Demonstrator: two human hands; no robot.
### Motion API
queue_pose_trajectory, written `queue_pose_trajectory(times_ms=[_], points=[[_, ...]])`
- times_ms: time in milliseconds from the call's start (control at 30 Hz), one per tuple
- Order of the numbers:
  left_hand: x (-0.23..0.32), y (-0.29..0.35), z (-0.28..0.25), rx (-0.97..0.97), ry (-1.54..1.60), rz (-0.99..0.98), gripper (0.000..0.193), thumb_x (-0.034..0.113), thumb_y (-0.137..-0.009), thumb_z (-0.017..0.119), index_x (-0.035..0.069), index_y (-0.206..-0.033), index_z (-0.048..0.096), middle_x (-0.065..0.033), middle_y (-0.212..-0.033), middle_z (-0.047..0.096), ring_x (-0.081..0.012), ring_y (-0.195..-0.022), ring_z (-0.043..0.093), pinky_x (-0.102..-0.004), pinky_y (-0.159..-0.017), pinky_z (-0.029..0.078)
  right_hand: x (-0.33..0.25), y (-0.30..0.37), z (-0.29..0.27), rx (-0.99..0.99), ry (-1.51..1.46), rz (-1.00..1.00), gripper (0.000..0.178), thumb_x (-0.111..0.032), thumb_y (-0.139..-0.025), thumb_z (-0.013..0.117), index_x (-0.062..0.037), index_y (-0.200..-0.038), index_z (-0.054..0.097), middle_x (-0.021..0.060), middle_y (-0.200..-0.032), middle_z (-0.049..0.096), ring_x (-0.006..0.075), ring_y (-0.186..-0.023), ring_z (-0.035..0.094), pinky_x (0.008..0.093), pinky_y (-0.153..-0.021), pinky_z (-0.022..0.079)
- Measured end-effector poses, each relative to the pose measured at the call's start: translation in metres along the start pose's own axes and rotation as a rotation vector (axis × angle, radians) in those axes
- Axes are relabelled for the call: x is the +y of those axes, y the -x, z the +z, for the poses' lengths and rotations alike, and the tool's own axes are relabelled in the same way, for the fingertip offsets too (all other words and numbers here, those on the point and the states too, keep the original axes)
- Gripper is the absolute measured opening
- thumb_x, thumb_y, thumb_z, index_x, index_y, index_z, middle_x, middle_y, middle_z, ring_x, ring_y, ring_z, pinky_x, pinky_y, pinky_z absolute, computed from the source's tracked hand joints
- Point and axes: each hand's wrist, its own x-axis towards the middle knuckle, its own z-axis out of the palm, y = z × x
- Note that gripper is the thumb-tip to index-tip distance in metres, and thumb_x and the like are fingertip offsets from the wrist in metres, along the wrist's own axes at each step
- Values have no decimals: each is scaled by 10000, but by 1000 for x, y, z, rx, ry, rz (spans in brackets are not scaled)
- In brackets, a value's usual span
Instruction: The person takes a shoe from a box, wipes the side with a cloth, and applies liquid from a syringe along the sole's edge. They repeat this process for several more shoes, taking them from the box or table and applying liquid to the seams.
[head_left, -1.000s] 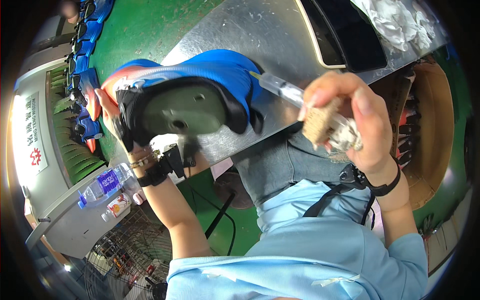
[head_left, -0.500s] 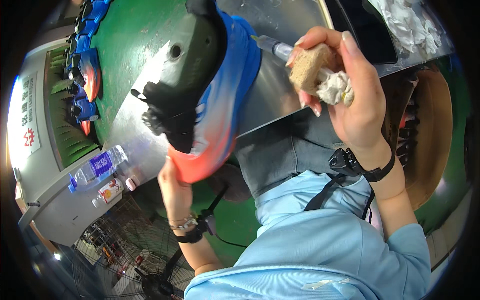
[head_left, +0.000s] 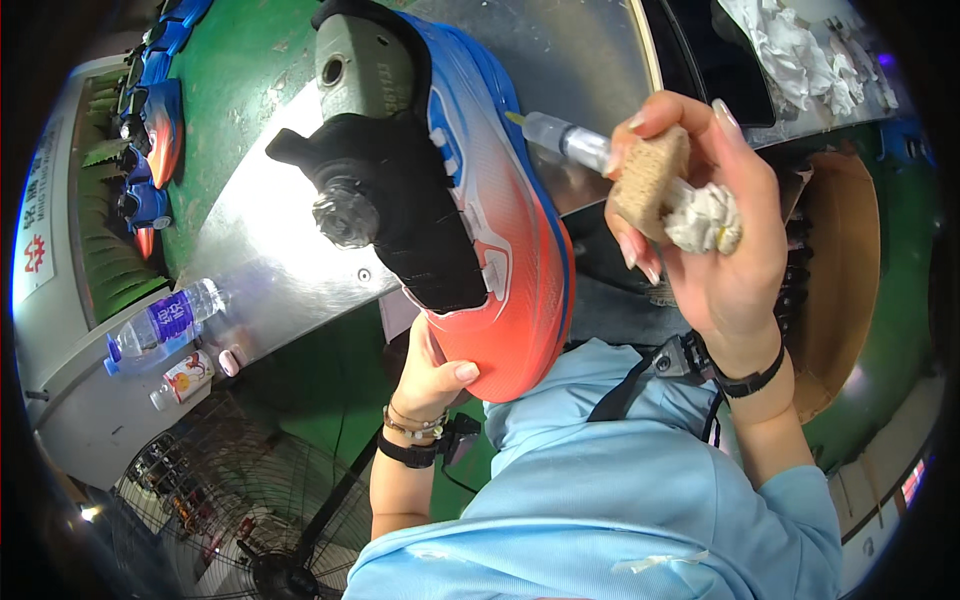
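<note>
Coral fades to blue on the shoe (head_left: 525, 280) I watch from afar, tilted across the near edge of the metal table (head_left: 275, 245), toe toward the body. My left hand (head_left: 425, 375) pinches that toe, thumb above; its other fingers are mostly hidden underneath. The right hand (head_left: 745, 275) curls its fingers around 3 things: a tan block (head_left: 650, 180), a syringe (head_left: 565, 140) and a white wad (head_left: 705, 220). With a grey-green last (head_left: 378, 78) inside, the shoe should handle stiff and fairly heavy, its mesh easily smudged; toe or sole edge seems the safest hold. Its underside and the syringe's rear are out of sight.
</note>
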Motion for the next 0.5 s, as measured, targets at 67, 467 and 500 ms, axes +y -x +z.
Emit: queue_pose_trajectory(times_ms=[67, 467, 500], points=[[-4, -3, 2, -4, 25, 2, 584, 150, -602, 746, -78, -1066, 475, -131, -999, 576, -184, -933, 566, -315, -839, 440, -3, 3, 2, 11, 20, 22, 423, -369, -913, 206, -23, -962, 444, 114, -809, 479, 144, -502, 463, 211, -398, 341], [-30, -33, 21, -206, 328, -188, 783, 123, -594, 750, -10, -1241, 331, -120, -1189, 464, -239, -1097, 465, -369, -925, 376, -33, 47, 4, 109, 119, 92, 435, -459, -886, 254, -48, -886, 399, 130, -768, 432, 176, -391, 433, 232, -345, 393], [-30, -39, 26, -243, 383, -209, 781, 105, -597, 744, 5, -1248, 326, -114, -1204, 450, -243, -1113, 449, -374, -931, 372, -36, 52, 1, 73, 135, 4, 424, -457, -884, 264, -55, -869, 394, 129, -765, 429, 181, -391, 435, 233, -343, 396]])
